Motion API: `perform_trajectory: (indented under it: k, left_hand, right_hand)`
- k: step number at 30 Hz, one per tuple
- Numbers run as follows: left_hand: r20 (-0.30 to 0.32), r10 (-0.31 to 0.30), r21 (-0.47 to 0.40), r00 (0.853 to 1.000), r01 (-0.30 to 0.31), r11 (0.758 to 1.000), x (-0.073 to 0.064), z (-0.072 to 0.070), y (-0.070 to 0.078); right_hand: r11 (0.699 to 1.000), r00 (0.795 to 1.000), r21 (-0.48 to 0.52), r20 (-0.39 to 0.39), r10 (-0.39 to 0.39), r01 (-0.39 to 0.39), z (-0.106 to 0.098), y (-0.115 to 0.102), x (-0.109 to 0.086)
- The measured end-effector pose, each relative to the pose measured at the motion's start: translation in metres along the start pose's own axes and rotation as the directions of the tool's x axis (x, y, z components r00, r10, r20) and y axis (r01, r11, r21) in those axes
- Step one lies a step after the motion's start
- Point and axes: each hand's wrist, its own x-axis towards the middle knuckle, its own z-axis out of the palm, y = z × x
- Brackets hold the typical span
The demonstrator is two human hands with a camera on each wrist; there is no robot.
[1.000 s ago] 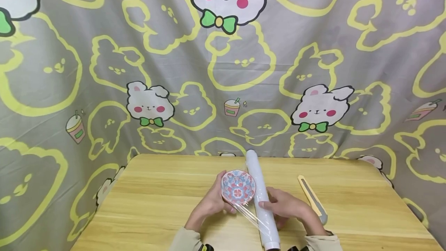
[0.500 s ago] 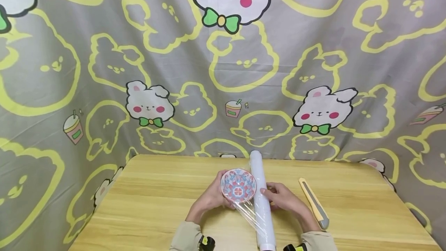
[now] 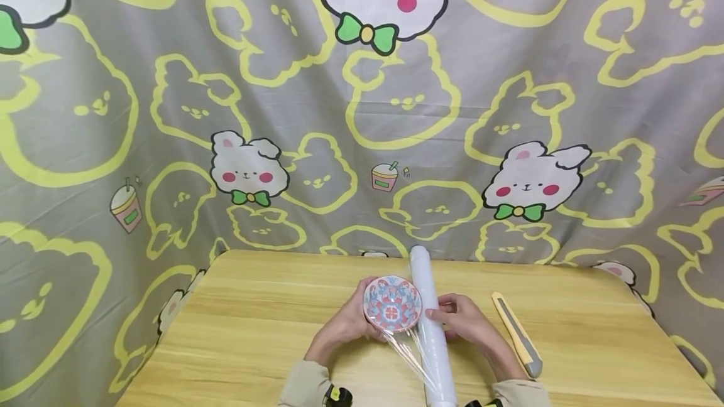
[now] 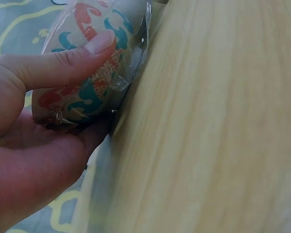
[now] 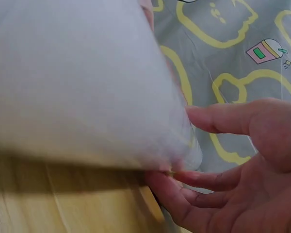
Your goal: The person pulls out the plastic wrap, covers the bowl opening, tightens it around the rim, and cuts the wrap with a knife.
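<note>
A small bowl [image 3: 393, 303] with a red and blue pattern is wrapped in clear cling film, its patterned inside facing up in the head view. My left hand [image 3: 352, 318] grips it from the left; in the left wrist view the thumb [image 4: 80, 58] presses the film-covered outside. From the bowl a stretched, creased strip of film [image 3: 408, 353] runs to a long white cling film roll [image 3: 434, 347] on its right. My right hand [image 3: 465, 326] holds that roll around its middle, thumb on top and fingers underneath. The roll blocks much of the right wrist view [image 5: 87, 82].
On the wooden table [image 3: 266, 319], to the right of my right hand, lies a yellow and grey utility knife [image 3: 516, 335]. A grey curtain [image 3: 317, 99] with cartoon prints hangs close behind the table's back edge.
My right hand has shifted a little farther up the roll, and the roll's slant has changed slightly. The left hand keeps its grip on the bowl. The head view has shifted slightly.
</note>
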Motion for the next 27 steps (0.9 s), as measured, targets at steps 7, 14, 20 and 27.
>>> perform_trajectory:
  k: [7, 14, 20, 27]
  left_hand:
    - [0.015, 0.017, -0.012, 1.0, -0.017, 1.0, -0.001, 0.001, 0.0]
    - [0.023, 0.031, 0.006, 0.999, -0.031, 0.999, -0.001, -0.001, 0.001]
    - [0.037, 0.029, -0.011, 0.999, -0.029, 1.0, 0.0, -0.001, 0.002]
    - [0.021, 0.01, 0.012, 1.0, -0.011, 1.0, -0.001, 0.0, -0.001]
  right_hand:
    - [1.0, 1.0, 0.024, 0.03, 0.006, -0.006, -0.005, 0.005, 0.001]
    - [0.999, 0.994, 0.041, 0.104, -0.028, 0.024, -0.008, 0.007, 0.004]
    - [0.995, 0.998, 0.099, 0.065, 0.006, -0.012, -0.01, 0.004, 0.0]
    - [0.993, 0.998, 0.108, 0.046, 0.043, -0.048, -0.013, 0.003, -0.002]
